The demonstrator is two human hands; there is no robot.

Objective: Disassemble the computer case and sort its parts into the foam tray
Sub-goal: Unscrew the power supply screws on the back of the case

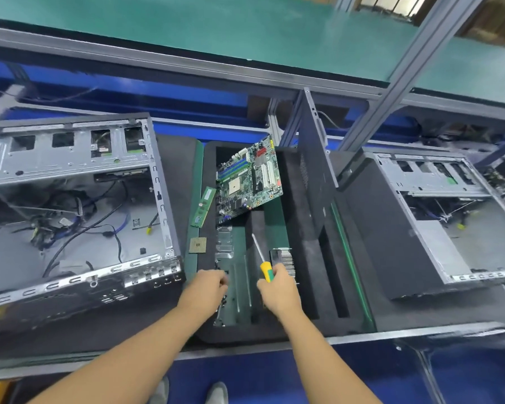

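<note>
On the table (pixel 362 336), between the gutted computer case (pixel 79 205) on the left and a second case (pixel 449 205) on the right, sits the foam tray (pixel 303 258). The right hand (pixel 280 290) grips a screwdriver (pixel 266 271), its tip aimed up the tray. The left hand (pixel 207 287) is curled at the near compartment, but I cannot tell whether it holds anything.

The motherboard (pixel 250 176) leans tilted at the far end and looks liable to slide if the tray is jolted. The CPU (pixel 198 245) and RAM stick (pixel 203 207) lie loose along the left rim, where a sweeping left forearm could knock them.

Room is tight. The case edge crowds the left side, the heatsink (pixel 285 262) sits just beside the right hand, and an upright side panel (pixel 312 170) walls off the right.
</note>
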